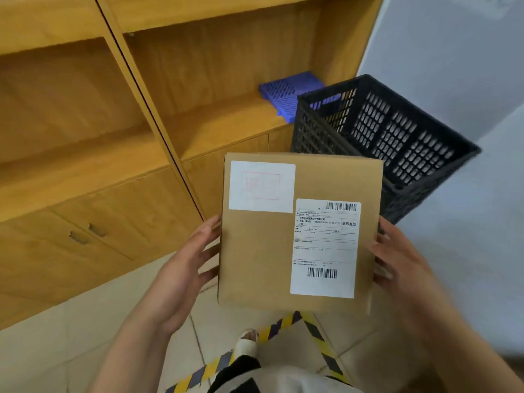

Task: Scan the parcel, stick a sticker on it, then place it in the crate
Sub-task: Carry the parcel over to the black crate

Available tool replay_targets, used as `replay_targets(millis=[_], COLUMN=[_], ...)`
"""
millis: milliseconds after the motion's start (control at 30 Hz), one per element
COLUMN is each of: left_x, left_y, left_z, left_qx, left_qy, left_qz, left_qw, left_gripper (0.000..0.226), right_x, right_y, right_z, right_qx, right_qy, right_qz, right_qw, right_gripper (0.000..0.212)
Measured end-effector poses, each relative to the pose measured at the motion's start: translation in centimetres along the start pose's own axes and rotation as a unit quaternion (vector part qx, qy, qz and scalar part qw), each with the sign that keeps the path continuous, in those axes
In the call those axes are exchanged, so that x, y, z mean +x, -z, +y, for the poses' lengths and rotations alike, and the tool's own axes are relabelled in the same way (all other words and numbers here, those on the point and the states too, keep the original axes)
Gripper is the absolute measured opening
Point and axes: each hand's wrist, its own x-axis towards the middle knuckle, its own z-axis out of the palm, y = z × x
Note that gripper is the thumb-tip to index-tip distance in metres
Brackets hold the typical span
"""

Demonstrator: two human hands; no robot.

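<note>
A flat brown cardboard parcel is held in the air between both hands. My left hand presses its left edge and my right hand presses its right edge. On the parcel's top face, a white sticker with a faint red stamp sits at the upper left. A white shipping label with barcodes sits at the right. The black plastic lattice crate stands on the floor just beyond the parcel, to the upper right, and looks empty inside.
A wooden shelving unit with cupboard doors fills the left and back. A blue slotted plastic piece lies on its shelf behind the crate. Yellow-and-black tape marks the tiled floor beside my foot. A pale wall stands at the right.
</note>
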Motion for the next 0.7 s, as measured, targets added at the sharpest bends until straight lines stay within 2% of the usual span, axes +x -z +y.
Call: replay_targets(millis=[133, 300, 500, 700], left_x=[7.0, 15.2, 24.4, 32.8], left_y=[0.9, -1.1, -6.6, -13.9], left_z=[4.1, 8.7, 12.2, 15.7], left_qx=[0.022, 0.061, 0.099, 0.149], left_qy=[-0.004, -0.009, -0.026, -0.025], left_qz=[-0.058, -0.103, -0.153, -0.169], left_qw=[0.998, 0.993, 0.983, 0.974], left_gripper=[0.049, 0.050, 0.049, 0.048], right_x=[2.7, 6.6, 14.5, 21.9], right_y=[-2.1, -1.9, 0.9, 4.7], right_z=[-1.7, -4.0, -5.1, -6.5], right_qx=[0.058, 0.082, 0.103, 0.154], right_qy=[0.013, 0.020, 0.027, 0.014], right_qz=[0.067, 0.106, 0.172, 0.212], right_qw=[0.996, 0.991, 0.979, 0.965], right_gripper=[0.044, 0.049, 0.047, 0.042])
